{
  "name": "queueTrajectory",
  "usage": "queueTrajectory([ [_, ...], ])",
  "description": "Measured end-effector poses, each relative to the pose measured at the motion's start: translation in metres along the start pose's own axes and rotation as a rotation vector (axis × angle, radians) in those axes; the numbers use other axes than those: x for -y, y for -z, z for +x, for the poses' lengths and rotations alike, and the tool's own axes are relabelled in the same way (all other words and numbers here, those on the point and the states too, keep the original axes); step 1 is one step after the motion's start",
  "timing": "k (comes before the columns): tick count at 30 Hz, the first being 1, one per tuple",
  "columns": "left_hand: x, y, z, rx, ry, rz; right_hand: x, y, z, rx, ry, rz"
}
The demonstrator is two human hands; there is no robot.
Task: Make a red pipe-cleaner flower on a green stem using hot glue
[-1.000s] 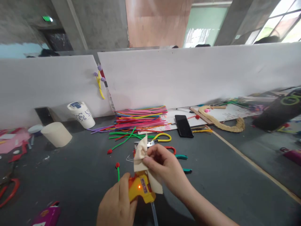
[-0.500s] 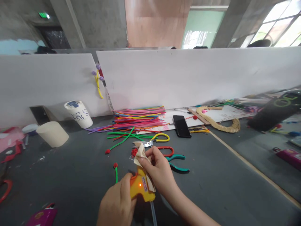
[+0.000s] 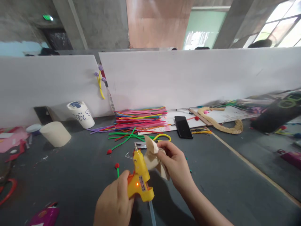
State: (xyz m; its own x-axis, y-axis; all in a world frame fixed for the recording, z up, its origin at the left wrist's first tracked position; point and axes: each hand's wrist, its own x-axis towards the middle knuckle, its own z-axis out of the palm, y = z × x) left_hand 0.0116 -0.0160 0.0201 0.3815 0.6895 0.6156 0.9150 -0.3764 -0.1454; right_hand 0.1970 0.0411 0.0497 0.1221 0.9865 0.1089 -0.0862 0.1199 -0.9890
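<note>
My left hand [image 3: 115,197] is wrapped round the handle of a yellow hot glue gun [image 3: 140,166], its metal tip pointing away from me and a small light glowing on its side. A clear glue stick [image 3: 152,213] sticks out of the back. Just right of the nozzle, my right hand [image 3: 172,163] pinches a crumpled piece of beige paper [image 3: 151,153]. Behind it lie yellow-handled scissors [image 3: 164,136], partly covered. Left of the gun is a green pipe cleaner with a red pompom end [image 3: 117,165].
A pile of coloured pipe cleaners [image 3: 141,119] lies by the white partition [image 3: 178,78]. A black phone [image 3: 183,127] is to its right. A roll of cream tape [image 3: 55,134] and a white cup [image 3: 81,114] stand at left. A purple item [image 3: 44,216] lies front left.
My right hand has drawn the paper up and right, off the glue gun, so the nozzle and body now show. My left hand keeps its hold on the gun.
</note>
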Motion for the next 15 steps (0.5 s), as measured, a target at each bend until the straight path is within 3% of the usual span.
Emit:
queueTrajectory([
  [2, 0.0, 0.001, 0.001, 0.001, -0.017, 0.005, 0.011, 0.002, -0.01, 0.068, 0.111, -0.056],
  [5, -0.001, 0.002, 0.003, -0.016, -0.021, -0.012, 0.019, 0.002, -0.022, 0.272, 0.29, -0.214],
  [7, -0.001, 0.005, 0.004, 0.002, -0.015, -0.033, 0.019, 0.004, -0.024, 0.343, 0.216, -0.225],
  [11, 0.001, 0.01, 0.007, 0.034, -0.074, -0.107, 0.016, 0.007, -0.018, 0.348, -0.108, -0.051],
  [15, 0.006, 0.005, 0.001, -0.008, -0.1, -0.169, 0.012, 0.003, -0.018, 0.327, -0.128, -0.055],
])
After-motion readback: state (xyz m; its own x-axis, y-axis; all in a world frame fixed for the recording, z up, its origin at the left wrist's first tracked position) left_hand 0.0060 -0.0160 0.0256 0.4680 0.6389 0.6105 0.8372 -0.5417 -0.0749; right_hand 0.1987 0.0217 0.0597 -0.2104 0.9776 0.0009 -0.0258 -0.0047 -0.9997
